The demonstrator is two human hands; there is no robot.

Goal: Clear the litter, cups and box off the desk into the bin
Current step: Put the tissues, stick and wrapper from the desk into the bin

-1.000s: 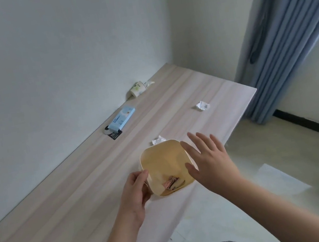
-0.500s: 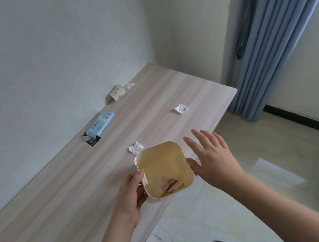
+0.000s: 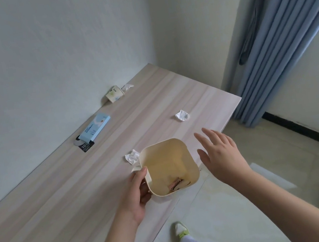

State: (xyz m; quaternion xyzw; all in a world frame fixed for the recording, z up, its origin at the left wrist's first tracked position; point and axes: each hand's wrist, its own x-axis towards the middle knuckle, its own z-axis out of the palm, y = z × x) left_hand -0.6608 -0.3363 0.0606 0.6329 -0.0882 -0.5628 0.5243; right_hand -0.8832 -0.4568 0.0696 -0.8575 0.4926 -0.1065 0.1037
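Note:
My left hand (image 3: 138, 190) grips the left rim of a small cream bin (image 3: 168, 165) held over the desk's front edge; a pinkish scrap lies at its bottom. My right hand (image 3: 219, 154) hovers just right of the bin, empty, fingers spread. A crumpled white paper (image 3: 132, 156) lies on the desk touching the bin's far left corner. Another paper ball (image 3: 182, 115) sits near the desk's right end. A light-blue box (image 3: 94, 127) lies by the wall. A paper cup (image 3: 115, 94) lies on its side in the far corner beside a white scrap (image 3: 127, 87).
The pale wooden desk (image 3: 62, 202) runs along the white wall. A black card and a grey disc (image 3: 84, 146) lie under the blue box's near end. Blue curtains (image 3: 288, 34) hang at the right. My foot in a sock (image 3: 182, 230) stands on the tiled floor.
The view has shifted so the desk's things sit further left in frame. My right hand has drifted slightly away from the bin's rim. My left hand's hold on the bin is unchanged.

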